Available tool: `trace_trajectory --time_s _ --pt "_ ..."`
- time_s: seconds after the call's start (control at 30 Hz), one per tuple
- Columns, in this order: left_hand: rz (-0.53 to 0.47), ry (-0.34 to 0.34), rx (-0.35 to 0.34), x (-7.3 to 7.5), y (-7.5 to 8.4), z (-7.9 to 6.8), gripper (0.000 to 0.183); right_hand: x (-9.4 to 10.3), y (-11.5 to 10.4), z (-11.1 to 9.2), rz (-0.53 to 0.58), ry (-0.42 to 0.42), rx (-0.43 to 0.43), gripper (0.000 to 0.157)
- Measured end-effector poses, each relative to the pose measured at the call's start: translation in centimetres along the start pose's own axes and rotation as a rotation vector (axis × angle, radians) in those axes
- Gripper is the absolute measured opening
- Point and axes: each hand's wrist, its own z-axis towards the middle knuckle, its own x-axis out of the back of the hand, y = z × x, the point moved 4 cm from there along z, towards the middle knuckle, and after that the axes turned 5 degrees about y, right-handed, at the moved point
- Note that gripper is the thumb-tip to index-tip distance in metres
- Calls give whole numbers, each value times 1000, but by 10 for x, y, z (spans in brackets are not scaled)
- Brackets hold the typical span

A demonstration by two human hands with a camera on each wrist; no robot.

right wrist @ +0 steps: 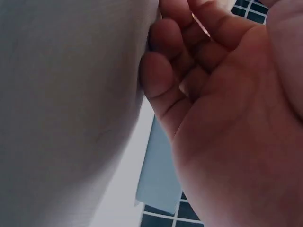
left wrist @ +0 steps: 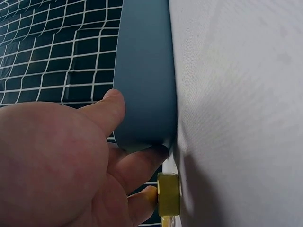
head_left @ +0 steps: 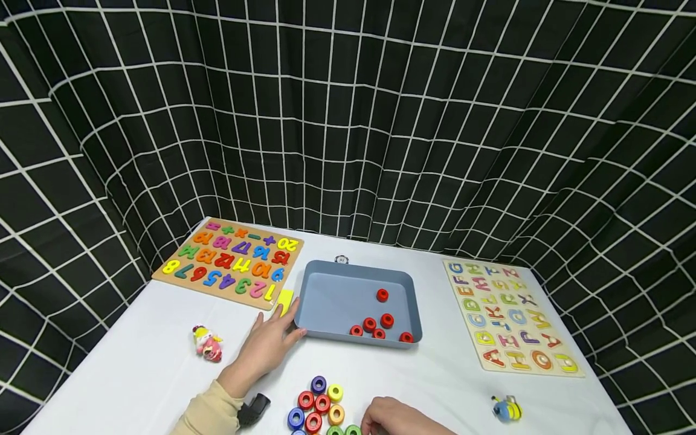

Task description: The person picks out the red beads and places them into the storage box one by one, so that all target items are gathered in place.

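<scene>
1. My left hand (head_left: pixel 270 341) rests spread against the tray's (head_left: pixel 326 302) near-left corner, thumb on its wall.
2. The tray sits mid-table (head_left: pixel 152 362), six red rings (head_left: pixel 379 326) inside.
3. My right hand (head_left: pixel 397 418), fingers curled and empty, lies at the near edge beside the loose rings (head_left: pixel 321 405).

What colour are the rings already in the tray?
Red, all six rings in the grey-blue tray; clearest in the head view.

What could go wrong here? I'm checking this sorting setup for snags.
The left hand steadies the tray only at one corner, so it may slide on the table. The right hand is curled beside the loose rings near the front edge and may knock some off.
</scene>
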Motion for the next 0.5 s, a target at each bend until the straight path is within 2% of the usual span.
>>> trace_trajectory --time_s 0.07,0.13,0.2,0.27,0.43,0.5 --pt "1 5 -4 0 0 0 69 2 1 -1 77 7 -24 9" --pt "3 6 -8 0 -1 0 70 9 3 -3 187 20 -87 13" --pt "2 4 -8 -1 -2 0 70 19 5 -5 269 104 -132 19" --pt "2 2 -6 -1 -3 1 70 33 6 -7 288 239 -158 26" --pt "4 1 -8 -3 -4 1 70 70 12 -7 279 706 -252 34" --pt "3 4 -14 -3 -4 0 70 81 16 -6 263 849 -292 37"
